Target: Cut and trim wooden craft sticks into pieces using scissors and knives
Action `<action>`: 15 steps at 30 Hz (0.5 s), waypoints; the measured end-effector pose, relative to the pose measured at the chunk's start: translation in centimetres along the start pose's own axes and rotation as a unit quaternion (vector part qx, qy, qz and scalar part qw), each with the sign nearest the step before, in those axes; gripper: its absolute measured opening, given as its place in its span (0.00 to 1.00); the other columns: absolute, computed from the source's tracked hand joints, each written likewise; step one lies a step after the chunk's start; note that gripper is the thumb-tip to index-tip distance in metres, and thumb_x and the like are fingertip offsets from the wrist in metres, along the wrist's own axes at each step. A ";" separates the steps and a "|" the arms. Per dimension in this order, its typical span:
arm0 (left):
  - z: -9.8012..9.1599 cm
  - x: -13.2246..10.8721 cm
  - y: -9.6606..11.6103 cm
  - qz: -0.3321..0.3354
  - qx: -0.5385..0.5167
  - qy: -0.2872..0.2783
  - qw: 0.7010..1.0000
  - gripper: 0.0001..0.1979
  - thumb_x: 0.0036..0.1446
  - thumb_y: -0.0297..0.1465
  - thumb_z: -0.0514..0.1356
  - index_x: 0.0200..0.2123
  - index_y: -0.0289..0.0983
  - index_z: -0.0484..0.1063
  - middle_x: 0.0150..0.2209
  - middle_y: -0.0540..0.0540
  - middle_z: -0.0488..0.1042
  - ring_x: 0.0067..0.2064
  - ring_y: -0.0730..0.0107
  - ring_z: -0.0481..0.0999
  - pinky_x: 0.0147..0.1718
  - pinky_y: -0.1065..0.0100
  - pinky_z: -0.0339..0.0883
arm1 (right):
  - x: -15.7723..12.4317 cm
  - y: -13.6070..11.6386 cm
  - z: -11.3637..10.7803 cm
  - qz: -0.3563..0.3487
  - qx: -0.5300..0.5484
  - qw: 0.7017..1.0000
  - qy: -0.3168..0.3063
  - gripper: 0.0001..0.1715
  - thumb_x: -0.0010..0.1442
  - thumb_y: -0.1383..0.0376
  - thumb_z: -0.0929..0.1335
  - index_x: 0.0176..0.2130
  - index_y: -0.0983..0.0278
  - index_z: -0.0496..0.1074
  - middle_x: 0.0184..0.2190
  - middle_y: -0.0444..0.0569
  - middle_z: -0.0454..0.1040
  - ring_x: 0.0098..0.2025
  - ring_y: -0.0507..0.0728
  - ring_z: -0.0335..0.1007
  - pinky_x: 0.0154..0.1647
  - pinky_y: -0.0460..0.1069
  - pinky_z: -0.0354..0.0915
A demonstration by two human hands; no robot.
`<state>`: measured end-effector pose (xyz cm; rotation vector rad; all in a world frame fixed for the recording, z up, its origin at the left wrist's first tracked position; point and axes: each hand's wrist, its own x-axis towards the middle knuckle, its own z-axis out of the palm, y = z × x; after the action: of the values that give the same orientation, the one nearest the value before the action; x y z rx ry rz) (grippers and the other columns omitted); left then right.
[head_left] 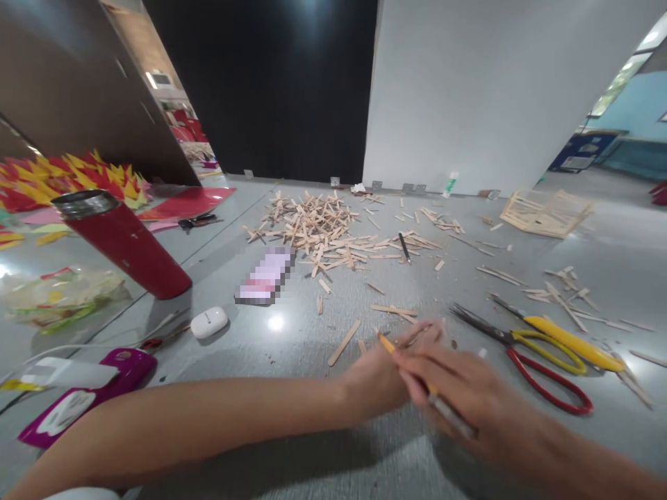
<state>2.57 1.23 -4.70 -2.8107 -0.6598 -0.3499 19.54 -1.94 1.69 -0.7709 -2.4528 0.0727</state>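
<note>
My right hand is closed around a slim tool with a yellow-orange front part and a dark grey rear end. Its tip points up and left, over my left hand. My left hand lies low over the table, partly behind the right one. Near its fingertips a thin brownish piece shows; blur and overlap hide how the fingers hold it. Loose wooden sticks lie just left of and beyond the hands.
Scissors and a yellow-handled tool lie at right. Beyond are a stick pile, a phone and a wooden frame. A red flask, white case and purple item are at left.
</note>
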 end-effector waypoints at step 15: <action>-1.0 0.4 -2.0 0.111 0.021 0.016 0.993 0.15 0.77 0.21 0.56 0.55 0.29 0.84 0.55 0.35 0.86 0.63 0.53 0.82 0.67 0.58 0.69 | 0.2 4.8 -0.9 0.112 -0.013 0.994 -0.015 0.16 0.76 0.70 0.64 0.36 0.61 0.76 0.29 0.46 0.77 0.26 0.55 0.73 0.29 0.49 0.67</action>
<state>1.82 2.87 -3.28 -2.7954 -0.3378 -0.3332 22.34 2.05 1.58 -1.0599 -2.3895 0.1385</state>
